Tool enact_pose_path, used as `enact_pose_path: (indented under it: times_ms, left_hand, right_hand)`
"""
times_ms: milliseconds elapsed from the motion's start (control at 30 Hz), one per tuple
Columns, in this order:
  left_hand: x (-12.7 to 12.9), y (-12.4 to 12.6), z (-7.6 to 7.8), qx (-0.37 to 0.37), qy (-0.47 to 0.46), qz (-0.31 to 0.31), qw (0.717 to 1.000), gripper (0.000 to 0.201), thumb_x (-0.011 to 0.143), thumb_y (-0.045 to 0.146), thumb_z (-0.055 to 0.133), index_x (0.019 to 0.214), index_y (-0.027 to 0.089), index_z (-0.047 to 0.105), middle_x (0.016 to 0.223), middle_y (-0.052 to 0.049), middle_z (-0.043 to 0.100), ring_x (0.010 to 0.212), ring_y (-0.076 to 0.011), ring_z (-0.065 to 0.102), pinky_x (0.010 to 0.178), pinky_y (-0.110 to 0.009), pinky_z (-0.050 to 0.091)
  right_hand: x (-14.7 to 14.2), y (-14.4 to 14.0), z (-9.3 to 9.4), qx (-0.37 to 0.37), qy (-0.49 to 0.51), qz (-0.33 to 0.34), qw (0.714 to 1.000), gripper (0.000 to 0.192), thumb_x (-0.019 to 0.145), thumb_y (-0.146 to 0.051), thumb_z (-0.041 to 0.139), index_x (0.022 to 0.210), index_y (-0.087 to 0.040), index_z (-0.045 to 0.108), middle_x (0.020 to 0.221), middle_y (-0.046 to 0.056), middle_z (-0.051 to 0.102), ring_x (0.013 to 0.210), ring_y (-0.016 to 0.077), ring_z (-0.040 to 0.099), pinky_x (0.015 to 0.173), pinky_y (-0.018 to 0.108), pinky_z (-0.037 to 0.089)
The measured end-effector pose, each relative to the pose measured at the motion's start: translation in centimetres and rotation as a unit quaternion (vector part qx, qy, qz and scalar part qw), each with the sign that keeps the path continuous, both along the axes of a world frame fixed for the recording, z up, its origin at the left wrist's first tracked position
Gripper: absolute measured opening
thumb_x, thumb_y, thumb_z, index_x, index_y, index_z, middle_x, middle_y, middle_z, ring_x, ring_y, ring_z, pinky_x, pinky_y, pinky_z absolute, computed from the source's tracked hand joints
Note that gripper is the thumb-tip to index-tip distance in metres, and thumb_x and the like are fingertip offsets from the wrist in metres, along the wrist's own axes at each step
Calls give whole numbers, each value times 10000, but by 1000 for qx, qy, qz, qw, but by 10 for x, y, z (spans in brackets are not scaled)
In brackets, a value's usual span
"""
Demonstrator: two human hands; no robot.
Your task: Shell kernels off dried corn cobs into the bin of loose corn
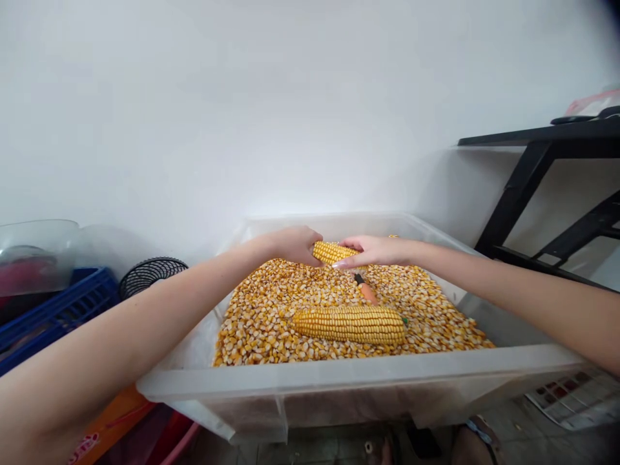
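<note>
Both my hands are on an ear of corn (333,252) at the far side of a translucent plastic bin (339,373). My left hand (298,245) is closed round its left end. On its right end, my right hand (365,250) has the thumb in front and the fingers behind. Loose corn kernels (271,310) fill the bin beneath. A second ear of corn (351,324) lies on the kernels nearer the front wall. Between the two ears, an orange object with a black end (367,290) is partly buried.
A blue crate (92,300) and a black wire basket (150,272) stand at left, against a white wall (290,110). To the right is a black-framed table (533,139). An orange box (113,420) and a pink tub (181,442) sit below the bin at lower left.
</note>
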State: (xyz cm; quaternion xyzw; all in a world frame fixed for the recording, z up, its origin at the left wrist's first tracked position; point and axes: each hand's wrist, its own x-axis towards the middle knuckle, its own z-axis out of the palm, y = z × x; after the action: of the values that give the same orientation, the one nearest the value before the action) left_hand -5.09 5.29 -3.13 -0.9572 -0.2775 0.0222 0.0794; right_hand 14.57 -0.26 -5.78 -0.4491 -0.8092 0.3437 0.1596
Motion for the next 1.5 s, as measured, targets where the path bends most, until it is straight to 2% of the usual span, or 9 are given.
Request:
enact_pose_path:
  times_ms: [133,300,400,533,767,867,1000,1300,1500]
  left_hand:
    - [2,-4,-4,-21,19,-12,1000,330,619,427,524,852,213,620,754,-17,648,594,-140,546,495,-232,350]
    - [3,-9,1,-23,22,3,999,294,602,324,521,836,186,633,760,-27,656,602,-140,553,498,-226,363]
    - [3,-8,2,-19,31,-4,999,295,609,349,518,824,187,637,743,-30,655,580,-138,547,479,-225,354]
    - [4,-3,-3,-12,51,-14,999,335,592,379,540,860,204,639,774,-28,661,614,-145,554,502,-228,362]
    - [0,-2,2,-64,38,5,997,287,599,354,521,810,194,632,704,-11,644,557,-124,529,486,-225,357]
    - [0,-2,2,-77,39,5,996,276,603,367,523,785,189,629,674,-7,632,534,-119,523,473,-222,355]
    - [1,-1,-1,-53,48,-4,997,280,609,405,525,743,180,624,637,-14,618,500,-120,506,444,-230,343]
    - [2,0,0,-19,68,20,997,327,583,407,549,786,170,644,678,-43,634,527,-139,526,462,-245,361]
    - [6,-5,-2,-37,93,25,995,398,599,445,537,836,144,644,709,-64,641,546,-161,542,486,-267,388]
  right_hand:
    - [-9,-4,-4,75,-74,0,994,624,679,-477,586,1204,-167,449,1195,74,519,1063,219,488,896,300,378]
    - [-18,-7,-5,151,-116,-75,979,576,613,-452,643,1104,-184,506,1024,53,609,890,216,567,750,306,436]
    - [-15,-8,-2,125,-108,-55,985,662,580,-483,662,1142,-181,486,1078,68,587,939,228,556,779,309,433]
    - [-5,-8,-1,32,-89,13,995,803,650,-475,611,1325,-159,314,1248,94,477,1136,230,445,907,303,384]
    - [-12,-7,-4,121,-81,-15,989,685,651,-415,625,1262,-193,410,1239,55,495,1105,236,464,922,326,379]
    - [-15,-8,-1,90,-69,-15,993,704,632,-457,636,1245,-184,425,1221,60,509,1081,232,481,907,316,389]
    - [-17,-9,-1,53,-44,-9,998,556,720,-528,515,1157,-185,498,1154,52,557,1037,210,513,881,297,394]
    - [-35,-13,-16,197,-156,-164,954,553,626,-533,601,1049,-189,508,981,84,619,833,247,581,692,322,422]
    - [-25,-8,-13,133,-118,-97,979,611,616,-566,595,1090,-188,514,1009,79,610,856,250,588,689,314,425]
